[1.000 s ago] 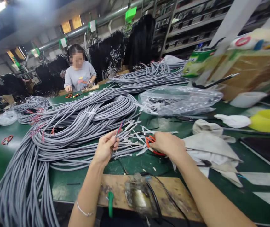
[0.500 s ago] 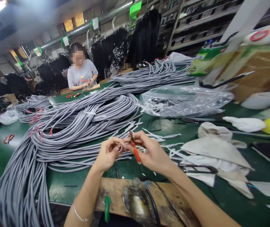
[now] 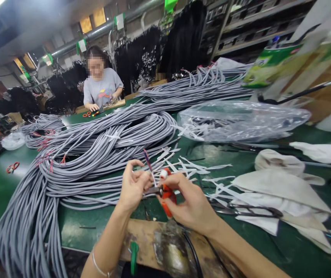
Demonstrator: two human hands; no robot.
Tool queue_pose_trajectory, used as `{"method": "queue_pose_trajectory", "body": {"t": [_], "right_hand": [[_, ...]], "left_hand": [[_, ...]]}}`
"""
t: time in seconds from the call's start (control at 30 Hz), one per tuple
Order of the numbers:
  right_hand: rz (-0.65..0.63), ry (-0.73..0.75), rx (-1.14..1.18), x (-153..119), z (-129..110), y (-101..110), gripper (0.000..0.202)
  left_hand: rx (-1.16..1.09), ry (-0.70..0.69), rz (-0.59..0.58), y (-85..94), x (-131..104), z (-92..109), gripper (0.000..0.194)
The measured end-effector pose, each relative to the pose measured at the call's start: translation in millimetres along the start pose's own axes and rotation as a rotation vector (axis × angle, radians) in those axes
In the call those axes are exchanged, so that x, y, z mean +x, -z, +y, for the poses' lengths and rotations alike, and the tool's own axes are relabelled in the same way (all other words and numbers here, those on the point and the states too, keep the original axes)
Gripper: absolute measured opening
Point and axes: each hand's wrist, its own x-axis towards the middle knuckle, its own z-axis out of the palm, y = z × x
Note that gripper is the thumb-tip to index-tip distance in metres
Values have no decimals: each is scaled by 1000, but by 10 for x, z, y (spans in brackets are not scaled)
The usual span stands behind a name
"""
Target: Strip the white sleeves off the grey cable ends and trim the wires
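Observation:
In the middle of the view my left hand [image 3: 133, 185] is closed, thumb against fingers, on a thin wire; the gripped part is hidden. A purple and white length of that wire [image 3: 150, 166] stands up beside the fingertips. My right hand [image 3: 188, 200] is wrapped around small orange-handled pliers [image 3: 167, 206]. Their dark jaws point left, close to the left fingertips and the wire's lower end. Whether the jaws touch the wire I cannot tell. Below both hands lies a stained wooden board [image 3: 139, 235] with a dark metal block [image 3: 172, 247] on it.
Bundled grey cables [image 3: 95, 154] cover the left and back of the green table [image 3: 75, 224]. White strips [image 3: 194, 166], a clear plastic bag [image 3: 249, 119], cloths [image 3: 278, 181] and black-handled scissors [image 3: 255, 210] lie to the right. Across the table sits a co-worker [image 3: 103, 87].
The pliers have turned from upright to jaws pointing left, with their handles spread. The purple and white wire now stands up between my hands. The co-worker's one hand has moved down toward the table.

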Motion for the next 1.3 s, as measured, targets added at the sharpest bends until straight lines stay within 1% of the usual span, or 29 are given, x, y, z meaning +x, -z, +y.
{"method": "queue_pose_trajectory", "body": {"t": [0.03, 0.1, 0.17, 0.23, 0.3, 0.43, 0.6, 0.73, 0.83, 0.9, 0.97, 1.07, 1.17, 1.23, 1.27, 1.3], "right_hand": [[20, 14, -32, 8, 27, 40, 15], [86, -27, -113, 36, 122, 134, 14], [115, -63, -234, 71, 246, 208, 14], [94, -24, -345, 94, 357, 229, 13], [53, 52, -418, 92, 426, 194, 11], [-14, 153, -488, 42, 460, 88, 10], [-13, 202, -497, 24, 463, 93, 10], [-12, 179, -474, 28, 458, 123, 8], [-31, 183, -449, 11, 450, 113, 9], [-56, 180, -429, -4, 449, 99, 9], [-71, 179, -422, -16, 452, 89, 9], [-57, 225, -468, -23, 457, 88, 12], [-42, 277, -510, -19, 443, 99, 17], [-60, 257, -484, -11, 416, 108, 19], [-78, 212, -446, -6, 396, 112, 20], [-90, 134, -391, 1, 373, 114, 24]], "left_hand": [[-10, -38, 5, 29, 4, 12, 46], [-21, -99, -20, 81, 7, 32, 40], [-32, -97, -64, 118, 0, 50, 35], [-68, -76, -63, 134, -15, 73, 40], [-114, -53, -34, 134, -30, 102, 47], [-156, -4, -16, 114, -41, 144, 55], [-138, 12, -15, 110, -33, 149, 61], [-118, 2, 6, 113, -38, 147, 61], [-59, 33, -25, 99, -47, 131, 67], [-18, 55, -67, 86, -54, 114, 74], [-4, 59, -98, 78, -60, 102, 84], [-43, 60, -112, 82, -61, 101, 103], [-76, 78, -113, 93, -56, 120, 110], [-69, 93, -112, 92, -53, 134, 110], [-60, 97, -104, 88, -51, 137, 109], [-47, 96, -89, 81, -50, 136, 108]]}}
